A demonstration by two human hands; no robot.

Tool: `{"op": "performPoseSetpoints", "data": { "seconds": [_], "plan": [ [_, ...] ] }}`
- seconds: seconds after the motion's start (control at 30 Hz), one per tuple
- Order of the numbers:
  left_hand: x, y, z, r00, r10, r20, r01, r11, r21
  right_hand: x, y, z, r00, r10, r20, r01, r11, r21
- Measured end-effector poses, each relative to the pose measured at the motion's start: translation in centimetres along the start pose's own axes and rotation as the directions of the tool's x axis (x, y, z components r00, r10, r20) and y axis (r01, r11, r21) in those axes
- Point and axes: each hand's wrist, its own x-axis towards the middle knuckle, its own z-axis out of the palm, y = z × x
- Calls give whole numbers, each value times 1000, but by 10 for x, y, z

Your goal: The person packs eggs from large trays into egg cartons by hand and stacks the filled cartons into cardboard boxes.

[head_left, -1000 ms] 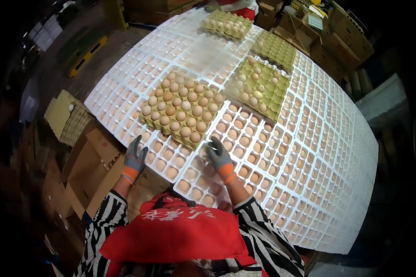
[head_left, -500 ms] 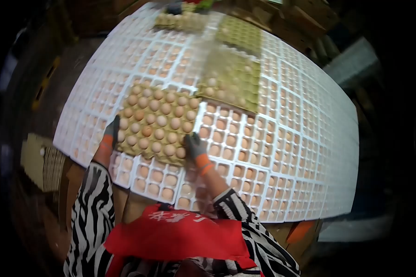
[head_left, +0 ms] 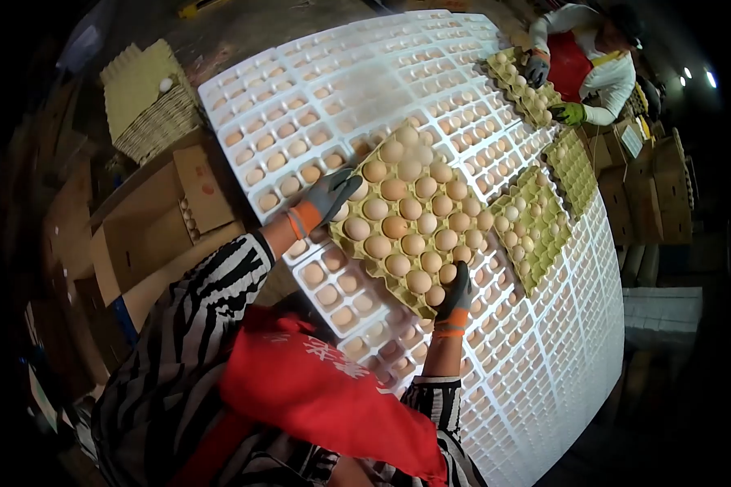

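A moulded pulp egg tray (head_left: 379, 274) full of brown eggs is held between my two gloved hands, tilted over the white foam trays. My left hand (head_left: 333, 195), in a grey glove with an orange cuff, grips its left edge. On the near right edge, my right hand (head_left: 458, 294) is closed round the rim, with its fingertips partly hidden under the tray. White foam egg trays (head_left: 307, 261) with eggs in their cells lie beneath and all round it.
Across the table, a co-worker (head_left: 597, 65) holds another egg tray (head_left: 508, 79). A partly filled pulp tray (head_left: 536, 268) and a pulp tray (head_left: 575, 174) lie to the right. Open cardboard boxes (head_left: 150, 235) and a stack of pulp trays (head_left: 156, 114) stand at left.
My view has turned left, bringing the boxes and the co-worker into sight. The full egg tray, still in both hands, now looks larger and closer, and is turned at an angle.
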Motion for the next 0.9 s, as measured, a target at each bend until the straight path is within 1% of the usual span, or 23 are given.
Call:
{"op": "performPoseSetpoints", "data": {
  "seconds": [0.03, 0.07, 0.1, 0.2, 0.23, 0.27, 0.3, 0.33, 0.37, 0.4, 0.43, 0.47, 0.5, 0.53, 0.6, 0.63, 0.73, 0.77, 0.8, 0.83, 0.87, 0.9],
  "plan": [
    [-24, 29, -3, 1000, -5, -24, 2, 991, -135, -6, 8, -7, 993, -107, 47, 110, 992, -65],
    [-42, 51, -6, 999, -13, -46, 0, 964, -267, -6, 17, -11, 982, -181, 59, 186, 979, -85],
    [-62, 58, -15, 996, -85, -1, 80, 950, -303, -10, 22, -11, 964, -254, 72, 261, 960, -105],
    [-108, 69, -26, 991, -105, -86, 73, 948, -309, -45, 15, -12, 926, -324, 195, 356, 922, -155],
    [-127, 76, -28, 995, 6, -97, -44, 920, -389, -52, 19, -13, 974, -138, 180, 134, 990, 36],
    [-141, 74, -32, 992, 81, -97, -117, 880, -461, -56, 25, -19, 905, -347, 247, 397, 897, -194],
    [-154, 62, -37, 991, 62, -118, -106, 905, -412, -57, 32, -26, 783, -511, 355, 621, 685, -382],
    [-166, 51, -40, 989, 44, -140, -93, 928, -362, -60, 39, -32, 623, -607, 493, 774, 383, -505],
    [-179, 49, -39, 986, 18, -166, -80, 922, -378, -72, 35, -27, 855, -361, 373, 489, 801, -345],
    [-190, 48, -37, 982, -8, -188, -69, 915, -397, -79, 35, -28, 786, -416, 457, 609, 648, -457],
    [-199, 45, -33, 978, -35, -207, -56, 907, -417, -85, 35, -27, 927, -201, 316, 297, 908, -294],
    [-207, 41, -31, 974, -93, -208, 8, 927, -375, -97, 30, -22, 971, 77, 227, -64, 996, -62],
    [-212, 34, -28, 967, -149, -208, 73, 940, -334, -89, 55, -25, 978, -23, 205, -1, 993, 119],
    [-213, 29, -24, 957, -204, -208, 138, 946, -294, -89, 55, -34, 979, -12, 203, 20, 999, -39],
    [-215, 20, -14, 955, -214, -207, 151, 948, -281, -101, 41, -32, 975, 192, 112, -188, 981, -45],
    [-215, 15, -10, 954, -221, -203, 160, 948, -276, -112, 33, -25, 985, 163, 62, -164, 986, 21],
    [-211, -2, -5, 935, -323, -150, 268, 916, -299, -95, 57, -45, 997, 75, 36, -70, 990, -123],
    [-212, -2, -3, 939, -318, -127, 258, 900, -351, -94, 60, -41, 991, -136, 10, 133, 951, -277],
    [-212, -1, -1, 940, -321, -117, 260, 895, -363, -92, 62, -37, 940, -340, -16, 298, 845, -444],
    [-213, 0, 0, 940, -321, -112, 260, 891, -373, -96, 60, -40, 823, -565, 56, 449, 587, -674],
    [-213, 2, 0, 942, -319, -107, 258, 888, -381, -113, 36, -24, 665, -721, 195, 511, 248, -823],
    [-215, 0, -3, 924, -365, -113, 309, 888, -341, -121, 30, -10, 678, -699, 230, 561, 289, -775]
  ]
}}
